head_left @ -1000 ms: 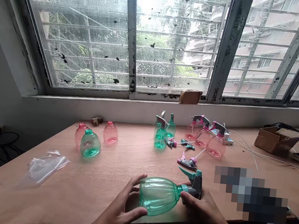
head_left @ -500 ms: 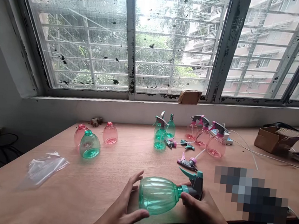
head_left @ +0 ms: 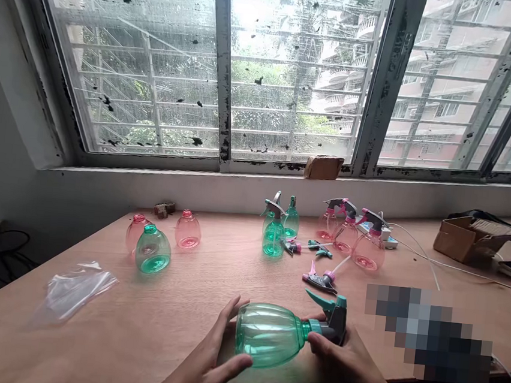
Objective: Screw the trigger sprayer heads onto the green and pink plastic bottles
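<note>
A green see-through spray bottle (head_left: 268, 336) lies sideways between my hands near the table's front edge, its base to the left. Its grey and green spray head (head_left: 336, 321) sits on the neck. My right hand (head_left: 342, 350) grips the neck and collar, thumb in front, with the other fingers mostly hidden behind. Around the base curves my left hand (head_left: 217, 350), thumb on the near lower edge and fingers on the far side. Just beyond the bottle, a loose grey and pink spray head (head_left: 321, 280) rests on the table.
Green spray bottles (head_left: 273, 238) and pink spray bottles (head_left: 368, 250) stand at the back, near other loose heads (head_left: 321, 249). Headless bottles, one green (head_left: 154, 251) and two pink (head_left: 188, 230), stand left behind a plastic bag (head_left: 77, 289). A cardboard box (head_left: 463, 238) and cables are right.
Almost nothing differs. The view has shifted very slightly; both hands keep their places on the green spray bottle.
</note>
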Tool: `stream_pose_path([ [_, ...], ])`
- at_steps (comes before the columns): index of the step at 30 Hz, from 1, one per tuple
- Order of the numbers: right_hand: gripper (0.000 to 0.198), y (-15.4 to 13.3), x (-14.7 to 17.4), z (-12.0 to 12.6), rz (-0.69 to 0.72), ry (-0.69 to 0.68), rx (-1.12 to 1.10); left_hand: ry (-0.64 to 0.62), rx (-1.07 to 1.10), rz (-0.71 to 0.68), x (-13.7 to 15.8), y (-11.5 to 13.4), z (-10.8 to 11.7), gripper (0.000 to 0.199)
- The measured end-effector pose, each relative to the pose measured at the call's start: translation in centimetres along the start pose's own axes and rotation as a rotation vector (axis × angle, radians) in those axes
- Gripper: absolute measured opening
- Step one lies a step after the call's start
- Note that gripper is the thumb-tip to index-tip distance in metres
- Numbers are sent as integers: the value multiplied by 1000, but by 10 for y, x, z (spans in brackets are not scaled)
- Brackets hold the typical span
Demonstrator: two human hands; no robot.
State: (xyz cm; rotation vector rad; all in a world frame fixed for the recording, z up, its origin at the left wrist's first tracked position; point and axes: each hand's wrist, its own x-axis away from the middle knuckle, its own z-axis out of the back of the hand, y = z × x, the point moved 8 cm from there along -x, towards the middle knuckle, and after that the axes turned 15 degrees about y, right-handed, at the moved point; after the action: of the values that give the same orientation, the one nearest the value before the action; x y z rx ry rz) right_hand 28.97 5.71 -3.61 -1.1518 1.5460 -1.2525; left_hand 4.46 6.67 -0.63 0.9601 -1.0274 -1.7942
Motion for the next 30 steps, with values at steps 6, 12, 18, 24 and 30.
stream_pose_path([
  [6,48,1,2,-3,-30,-18,-44,-25,-91,-122,-2,-11,-6,119],
  [12,52,0,3,-5,-46,-30,-52,4,64,46,-1,-3,4,72],
  [18,51,0,2,-3,-38,-13,-59,-63,99,-34,0,6,-4,70],
  [24,50,-4,3,-3,11,-18,24,24,83,-78,-1,8,0,89],
  [30,46,-4,1,-3,49,-50,73,13,79,95,-2,2,6,67],
])
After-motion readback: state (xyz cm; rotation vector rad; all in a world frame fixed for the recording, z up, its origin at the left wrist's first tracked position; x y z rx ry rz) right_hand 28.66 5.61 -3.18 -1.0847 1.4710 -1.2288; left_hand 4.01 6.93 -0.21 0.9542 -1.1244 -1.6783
